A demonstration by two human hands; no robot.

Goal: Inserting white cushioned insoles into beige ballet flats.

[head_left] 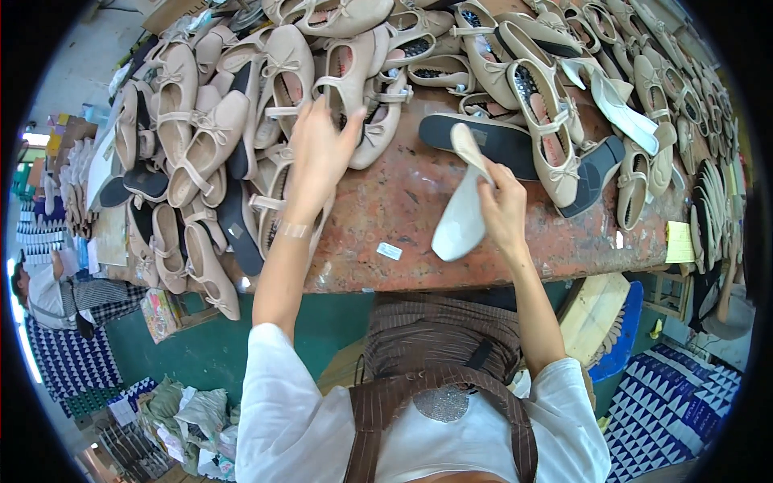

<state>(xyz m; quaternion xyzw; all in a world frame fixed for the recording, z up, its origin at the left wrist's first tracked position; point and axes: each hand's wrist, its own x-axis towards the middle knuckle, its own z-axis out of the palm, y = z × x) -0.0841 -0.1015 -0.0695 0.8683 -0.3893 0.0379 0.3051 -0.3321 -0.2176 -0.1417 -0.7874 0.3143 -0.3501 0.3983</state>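
Observation:
My left hand (320, 149) reaches into the pile of shoes, with its thumb and fingers around the near end of a beige strapped shoe (348, 71). Part of that shoe is hidden behind the fingers. Held in my right hand (506, 208) is a pale insole (461, 221), its broad white end hanging down over the bench and its narrow beige end sticking up. Just beyond the right hand, a shoe with a black sole (483, 143) lies on its side. Another beige bow-toed shoe (555, 165) rests upright to its right.
Beige shoes (213, 133) pile up on the left and back of the worn reddish bench (370, 229). White insoles (620, 109) lie among shoes at right. A small white label (389, 251) and a yellow note (679, 241) are on the bench. Other people are at both sides.

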